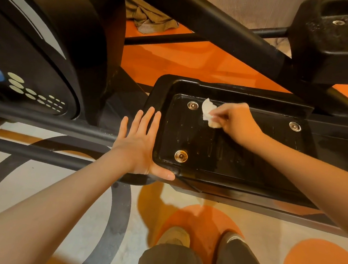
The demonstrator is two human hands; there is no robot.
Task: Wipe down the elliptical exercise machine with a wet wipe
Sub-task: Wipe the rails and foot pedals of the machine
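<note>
Elliptical's black foot pedal (219, 148) sits low ahead, above patterned floor (80, 197). Left hand (140, 148) spread flat against pedal's near rim. Right hand (234, 122) pinches crumpled wet wipe (209, 112) (white) onto pedal surface. Flywheel housing (39, 63) beyond, left.

Floor (64, 190): pale, marked with orange patches and dark grey curved bands. Resting directly on it: black elliptical (49, 63) frame rails, crumpled olive cloth (150, 19) at far side on orange area, and two shoes (174, 236) at near edge.
</note>
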